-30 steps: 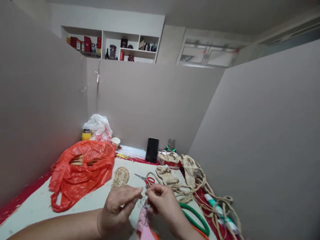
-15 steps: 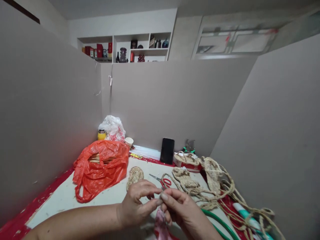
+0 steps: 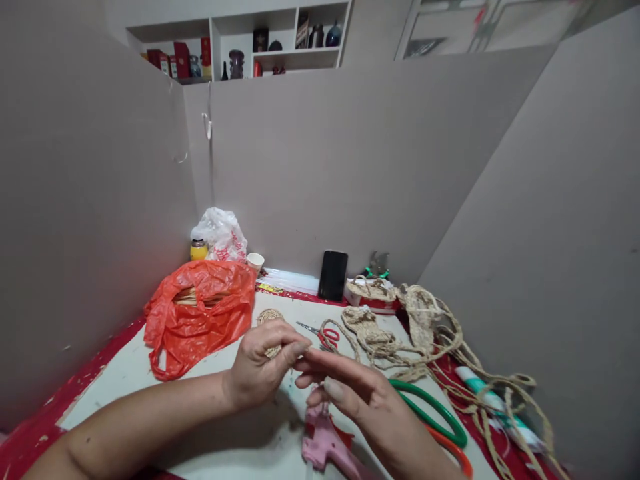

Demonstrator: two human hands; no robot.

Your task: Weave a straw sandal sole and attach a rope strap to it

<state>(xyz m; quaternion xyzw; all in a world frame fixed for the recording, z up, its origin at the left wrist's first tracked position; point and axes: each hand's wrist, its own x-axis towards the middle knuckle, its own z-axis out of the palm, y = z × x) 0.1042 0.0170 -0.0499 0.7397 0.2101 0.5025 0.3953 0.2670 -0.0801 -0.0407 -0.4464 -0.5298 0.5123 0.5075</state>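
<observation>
My left hand [image 3: 261,363] is closed, thumb against fingers. Its fingertips meet the tip of my right index finger, and whatever it pinches there, if anything, is too small to make out. My right hand [image 3: 363,397] has its fingers stretched out and its thumb apart, with nothing seen in it. Below the hands lies a pink hot glue gun [image 3: 327,440], partly covered by my right hand. Behind my left hand is a coiled straw-rope piece [image 3: 270,316], mostly hidden. Scissors with red handles [image 3: 330,335] lie just beyond the hands.
An orange plastic bag [image 3: 200,313] fills the board's left side. Woven rope pieces [image 3: 373,330] and loose rope [image 3: 457,333] spread on the right, near a green ring [image 3: 435,407]. A black phone [image 3: 333,275] leans at the back beside a paper cup [image 3: 255,261].
The view has tilted down, showing more of the glue gun and green ring. My right fingers have straightened out of their pinch, while my left hand stays closed at their tips.
</observation>
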